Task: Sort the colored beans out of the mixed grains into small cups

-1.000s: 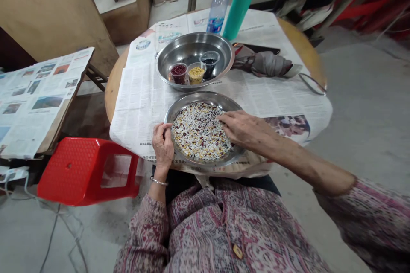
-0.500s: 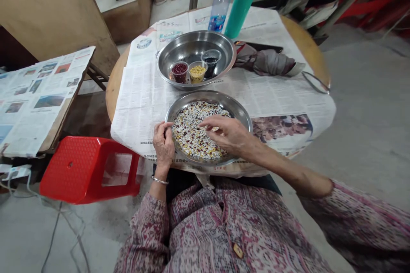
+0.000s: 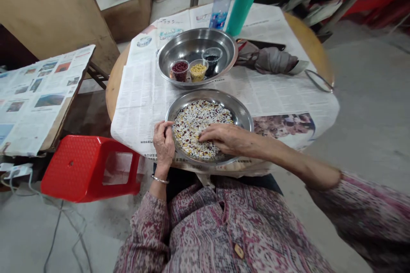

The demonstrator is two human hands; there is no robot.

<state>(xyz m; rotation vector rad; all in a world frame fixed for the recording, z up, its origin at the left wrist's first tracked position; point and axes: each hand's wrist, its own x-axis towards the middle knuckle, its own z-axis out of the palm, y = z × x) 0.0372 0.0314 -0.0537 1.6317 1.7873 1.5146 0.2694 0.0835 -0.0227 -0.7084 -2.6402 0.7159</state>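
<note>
Close to me stands a shallow metal basin (image 3: 242, 108), its bottom covered by a mix of white grains and red, yellow and dark beans (image 3: 200, 115). At its left rim is my left hand (image 3: 164, 143), with the fingers curled over the edge. My right hand (image 3: 224, 138) reaches in from the right, its bunched fingertips down among the grains and beans. Whatever those fingertips pinch is hidden. Behind, a second metal basin (image 3: 188, 40) holds a cup of red beans (image 3: 180, 69), a cup of yellow beans (image 3: 197, 70) and a cup of black beans (image 3: 211, 60).
Newspaper (image 3: 137, 106) covers the round table. At the back stand a plastic bottle (image 3: 221, 2) and a green bottle (image 3: 245, 2). A folded grey umbrella (image 3: 272, 62) lies on the right, near a dark phone-like object (image 3: 269, 45). A red stool (image 3: 86, 168) is at my left.
My right hand has come down from above the mix, and its fingertips are now in it. My left hand stays on the rim.
</note>
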